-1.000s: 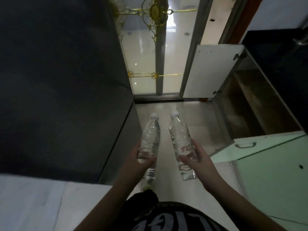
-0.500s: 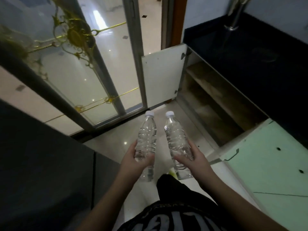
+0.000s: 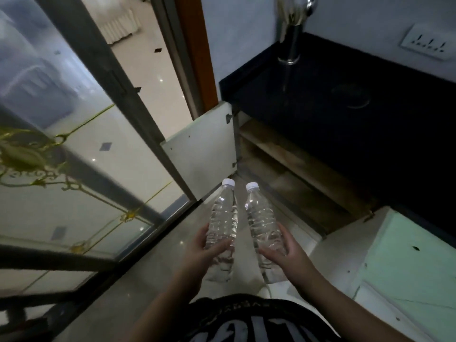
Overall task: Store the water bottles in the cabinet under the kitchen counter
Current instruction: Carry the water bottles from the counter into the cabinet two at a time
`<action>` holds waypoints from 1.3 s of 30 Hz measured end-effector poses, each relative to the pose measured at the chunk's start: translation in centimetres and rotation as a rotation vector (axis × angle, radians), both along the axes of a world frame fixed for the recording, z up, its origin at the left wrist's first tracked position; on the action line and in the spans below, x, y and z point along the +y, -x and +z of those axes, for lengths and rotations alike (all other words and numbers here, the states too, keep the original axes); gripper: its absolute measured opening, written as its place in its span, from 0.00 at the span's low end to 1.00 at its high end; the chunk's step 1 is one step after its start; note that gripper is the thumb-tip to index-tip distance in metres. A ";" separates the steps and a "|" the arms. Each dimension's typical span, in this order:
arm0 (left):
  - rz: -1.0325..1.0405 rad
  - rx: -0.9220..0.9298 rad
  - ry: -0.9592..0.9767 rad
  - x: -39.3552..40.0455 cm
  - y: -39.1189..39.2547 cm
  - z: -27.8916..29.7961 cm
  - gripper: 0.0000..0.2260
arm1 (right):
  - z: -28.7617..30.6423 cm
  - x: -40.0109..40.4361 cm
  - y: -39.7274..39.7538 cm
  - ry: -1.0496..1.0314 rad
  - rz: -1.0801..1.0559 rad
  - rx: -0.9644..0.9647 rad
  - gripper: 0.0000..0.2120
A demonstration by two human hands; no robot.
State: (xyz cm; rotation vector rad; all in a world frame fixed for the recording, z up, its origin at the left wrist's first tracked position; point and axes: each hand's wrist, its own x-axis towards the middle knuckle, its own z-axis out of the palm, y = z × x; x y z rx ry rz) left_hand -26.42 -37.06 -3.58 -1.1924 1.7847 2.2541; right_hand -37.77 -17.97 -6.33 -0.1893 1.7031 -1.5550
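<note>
The left hand (image 3: pixel 197 253) grasped the left water bottle (image 3: pixel 222 225) and the right hand (image 3: pixel 287 253) grasped the right water bottle (image 3: pixel 264 228). Both clear bottles were held side by side above the floor, their long axes almost parallel, white caps pointing forward, toward the open cabinet (image 3: pixel 296 174) under the black counter (image 3: pixel 345 119).

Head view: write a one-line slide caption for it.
Left hand and right hand each hold a clear capped water bottle before the open under-counter cabinet.
</note>
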 end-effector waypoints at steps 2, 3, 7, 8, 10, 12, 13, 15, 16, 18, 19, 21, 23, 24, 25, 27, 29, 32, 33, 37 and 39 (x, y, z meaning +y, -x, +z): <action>-0.053 0.003 -0.008 -2.2 2.0 -0.3 0.24 | -0.6 -1.3 1.6 -0.028 -0.029 -0.002 0.32; -0.070 -0.002 -0.030 -3.4 3.1 -0.7 0.23 | -1.0 -2.1 2.3 -0.033 -0.047 -0.009 0.33; -0.127 -0.056 -0.047 -8.9 7.5 -3.1 0.20 | -2.5 -5.8 4.8 -0.057 -0.132 -0.037 0.33; -0.153 -0.064 -0.053 -10.4 8.8 -3.7 0.19 | -2.9 -6.9 5.4 -0.070 -0.161 -0.035 0.33; -0.231 -0.074 -0.083 -13.6 11.5 -4.7 0.20 | -3.7 -9.1 6.6 -0.086 -0.229 -0.045 0.34; -0.348 -0.074 -0.101 -16.7 14.2 -5.4 0.21 | -4.5 -11.3 7.4 -0.106 -0.314 -0.067 0.35; -0.393 -0.073 -0.105 -18.1 15.5 -5.5 0.22 | -4.7 -12.4 7.8 -0.111 -0.355 -0.067 0.33; -0.473 -0.090 -0.117 -20.6 17.7 -5.8 0.21 | -4.9 -14.3 8.5 -0.124 -0.434 -0.084 0.27; -0.501 -0.097 -0.131 -21.4 18.6 -5.9 0.20 | -5.0 -15.0 8.6 -0.129 -0.468 -0.085 0.25; -0.553 -0.125 -0.143 -22.5 20.7 -6.0 0.17 | -5.0 -16.5 8.9 -0.133 -0.551 -0.090 0.23; -0.579 -0.151 -0.139 -22.7 21.7 -6.1 0.15 | -4.9 -17.2 9.2 -0.136 -0.599 -0.102 0.22; -0.624 -0.176 -0.140 -22.7 23.6 -7.0 0.14 | -5.4 -18.1 10.0 -0.131 -0.690 -0.109 0.20; -0.686 -0.171 -0.119 -22.5 25.3 -9.0 0.18 | -6.6 -18.6 11.2 -0.129 -0.751 -0.132 0.19; -0.726 -0.173 -0.098 -22.4 26.1 -10.3 0.21 | -7.3 -18.6 11.8 -0.133 -0.763 -0.135 0.20; -0.758 -0.177 -0.092 -22.1 26.9 -11.6 0.24 | -8.1 -18.5 12.4 -0.131 -0.771 -0.141 0.22; -0.807 -0.184 -0.084 -21.5 28.5 -14.2 0.29 | -9.9 -18.0 13.8 -0.127 -0.766 -0.134 0.24; -0.825 -0.190 -0.066 -20.5 30.2 -16.6 0.32 | -12.1 -17.5 15.5 -0.140 -0.782 -0.123 0.27; -0.825 -0.228 -0.047 -18.9 32.8 -20.7 0.34 | -16.9 -16.6 18.1 -0.153 -0.810 -0.080 0.30; -0.818 -0.227 -0.034 -18.2 33.7 -22.1 0.34 | -18.7 -16.3 19.0 -0.152 -0.812 -0.054 0.31; -0.815 -0.139 0.096 -15.4 37.3 -27.6 0.32 | -25.6 -15.3 21.6 -0.196 -0.814 0.014 0.34; -0.804 -0.113 0.141 -13.9 39.2 -30.1 0.31 | -28.9 -15.0 23.1 -0.234 -0.864 0.037 0.33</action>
